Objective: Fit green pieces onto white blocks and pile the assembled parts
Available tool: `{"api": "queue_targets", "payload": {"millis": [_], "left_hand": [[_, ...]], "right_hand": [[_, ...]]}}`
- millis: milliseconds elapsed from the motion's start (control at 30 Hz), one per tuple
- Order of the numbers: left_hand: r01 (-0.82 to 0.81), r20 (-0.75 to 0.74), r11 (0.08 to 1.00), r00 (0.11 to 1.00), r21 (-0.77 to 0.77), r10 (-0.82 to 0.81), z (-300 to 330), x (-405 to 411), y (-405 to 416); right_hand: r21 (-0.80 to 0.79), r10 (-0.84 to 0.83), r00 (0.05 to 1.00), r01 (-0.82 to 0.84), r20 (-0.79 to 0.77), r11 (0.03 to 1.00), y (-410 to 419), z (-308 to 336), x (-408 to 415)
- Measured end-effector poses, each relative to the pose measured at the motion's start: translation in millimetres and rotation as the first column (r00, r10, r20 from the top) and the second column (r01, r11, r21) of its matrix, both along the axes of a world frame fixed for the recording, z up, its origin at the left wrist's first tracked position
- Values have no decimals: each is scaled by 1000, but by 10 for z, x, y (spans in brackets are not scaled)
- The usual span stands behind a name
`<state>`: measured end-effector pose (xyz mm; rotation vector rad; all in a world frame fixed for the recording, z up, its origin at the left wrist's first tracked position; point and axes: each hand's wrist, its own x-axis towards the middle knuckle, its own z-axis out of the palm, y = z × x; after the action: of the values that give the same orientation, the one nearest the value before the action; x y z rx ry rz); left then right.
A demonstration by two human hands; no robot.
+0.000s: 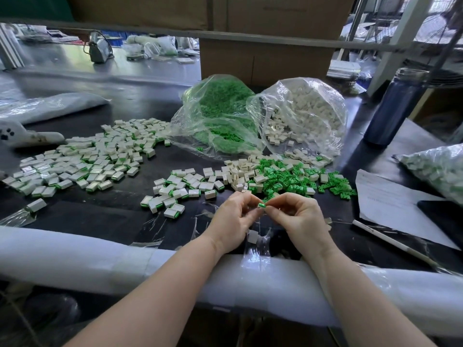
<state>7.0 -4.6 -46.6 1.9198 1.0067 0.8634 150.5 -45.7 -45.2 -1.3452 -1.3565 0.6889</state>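
Note:
Both hands meet over the dark table near its front edge. My right hand (299, 216) pinches a small green piece (262, 204) between thumb and forefinger. My left hand (234, 217) has its fingers curled, touching the same piece from the left; whether a white block sits inside its fingers is hidden. Just beyond the hands lies a loose heap of green pieces (298, 177) mixed with white blocks (238, 172). Assembled white-and-green parts form a small pile (175, 192) and a wide spread (85, 161) at the left.
Two open plastic bags stand behind the heap: one of green pieces (220, 116), one of white blocks (308, 111). A dark blue bottle (393, 106) stands at the right, above paper (390, 204) and a pen (390, 242). White foam padding (75, 256) covers the front edge. Cardboard boxes (263, 61) stand behind.

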Motion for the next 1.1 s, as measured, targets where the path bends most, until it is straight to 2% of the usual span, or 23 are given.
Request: {"api": "queue_targets", "payload": {"millis": [200, 333, 433, 533, 633, 733, 867, 1100], "left_hand": [[4, -28, 1000, 1000, -20, -5, -8, 4, -18], [-39, -23, 999, 999, -19, 39, -6, 7, -17], [-144, 6, 990, 990, -7, 144, -4, -4, -6], [-293, 40, 956, 955, 9, 293, -14, -40, 29], [-437, 49, 899, 899, 34, 435, -24, -83, 82], [-495, -23, 869, 868, 26, 495, -40, -99, 117], [-491, -164, 869, 854, 60, 493, -67, -87, 129], [-363, -414, 910, 811, 199, 414, -73, -8, 98]], "right_hand": [[-46, -34, 988, 41, 153, 998, 14, -17, -11], [-50, -49, 991, 56, 126, 997, 16, -14, -6], [-32, -160, 983, 163, 86, 986, 31, -26, 14], [-28, -287, 949, 293, 129, 956, 42, -46, 62], [-38, -340, 927, 350, 158, 936, 45, -44, 93], [-51, -341, 923, 355, 181, 934, 48, -41, 88], [-61, -343, 916, 362, 208, 930, 46, -42, 94], [-109, -287, 901, 337, 327, 935, 58, -79, 98]]}}
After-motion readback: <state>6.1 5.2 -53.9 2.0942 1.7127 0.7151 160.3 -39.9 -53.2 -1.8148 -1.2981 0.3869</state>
